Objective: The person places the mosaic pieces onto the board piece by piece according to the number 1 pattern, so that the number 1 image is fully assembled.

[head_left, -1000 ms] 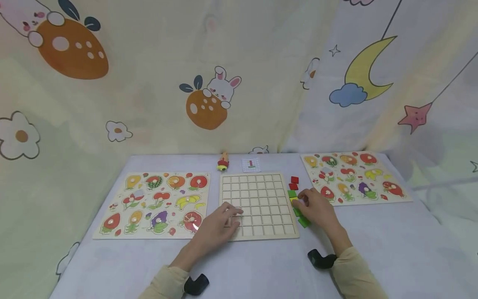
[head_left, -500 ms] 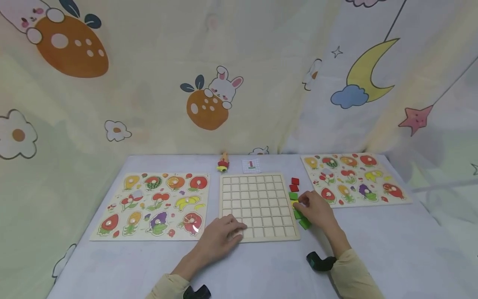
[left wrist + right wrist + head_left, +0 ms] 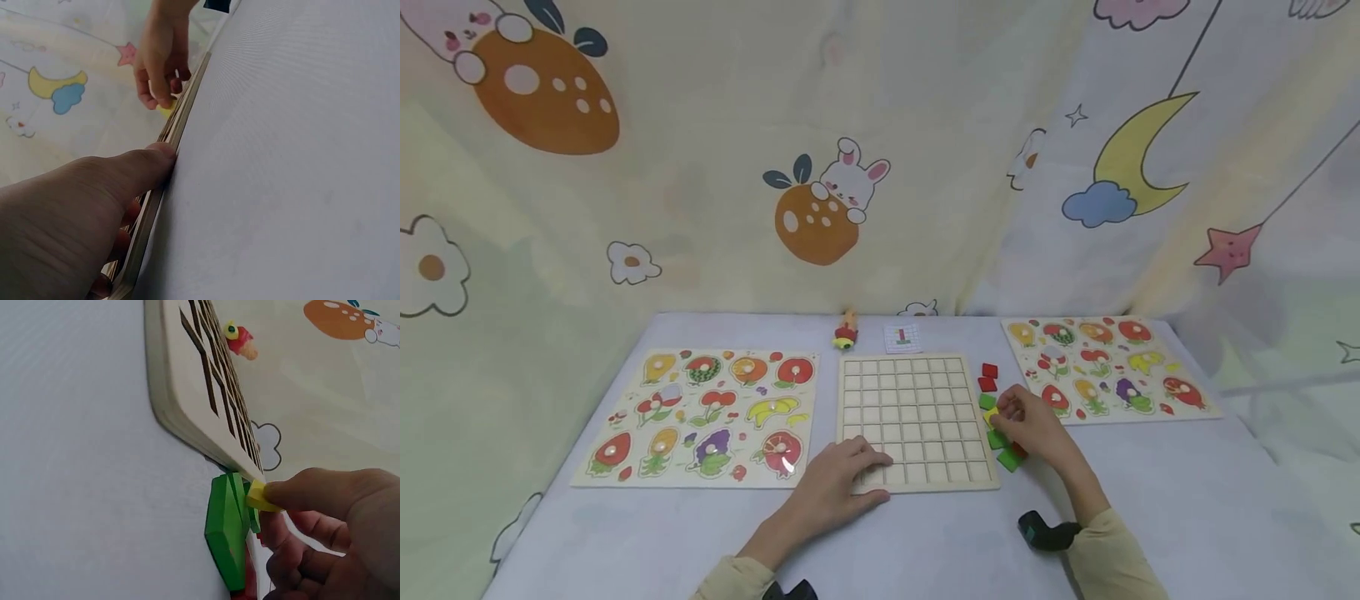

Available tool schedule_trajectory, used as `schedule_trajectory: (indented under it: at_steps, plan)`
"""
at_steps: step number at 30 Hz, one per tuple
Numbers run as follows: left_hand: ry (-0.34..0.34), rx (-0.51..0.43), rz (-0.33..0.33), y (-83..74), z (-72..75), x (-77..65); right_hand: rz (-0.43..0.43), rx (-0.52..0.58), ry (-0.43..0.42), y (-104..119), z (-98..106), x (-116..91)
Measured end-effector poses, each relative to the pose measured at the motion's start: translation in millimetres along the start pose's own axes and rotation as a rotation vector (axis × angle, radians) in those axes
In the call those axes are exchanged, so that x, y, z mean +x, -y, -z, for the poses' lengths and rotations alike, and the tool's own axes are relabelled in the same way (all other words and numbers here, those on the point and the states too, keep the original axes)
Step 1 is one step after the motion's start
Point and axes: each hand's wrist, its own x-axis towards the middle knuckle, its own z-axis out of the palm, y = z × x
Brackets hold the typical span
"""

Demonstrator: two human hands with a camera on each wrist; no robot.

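Observation:
My right hand (image 3: 1036,427) pinches a small yellow tile (image 3: 257,496) between thumb and forefinger, close to the right side of a wooden grid board (image 3: 925,487). Around it lie loose tiles: a green tile (image 3: 987,402) above, another green tile (image 3: 1008,459) below, and a red tile (image 3: 1018,450) partly hidden by the hand. Two more, a red tile (image 3: 990,371) and its neighbour, lie farther back. My left hand (image 3: 835,477) rests on the board's near left corner, fingers on the grid and thumb against the front edge, as the left wrist view (image 3: 164,153) shows.
A fruit puzzle board (image 3: 700,479) lies to the left and a second fruit puzzle board (image 3: 1150,417) at the back right. Behind the grid board are a small pattern card (image 3: 902,338) and a small toy figure (image 3: 846,332). A printed curtain (image 3: 715,167) hangs behind the table.
The right hand stays at the tiles, with the yellow tile now pinched and showing more clearly. The left hand has slid slightly toward the board's near edge. The head view has tilted slightly up.

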Motion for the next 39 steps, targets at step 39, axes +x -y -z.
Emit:
schedule_trajectory:
  at_steps: [39]
  plan:
    - [0.009, -0.028, 0.002, 2.4, -3.3, -2.0, 0.382, -0.025, 0.169, 91.6, -59.0, 76.0]
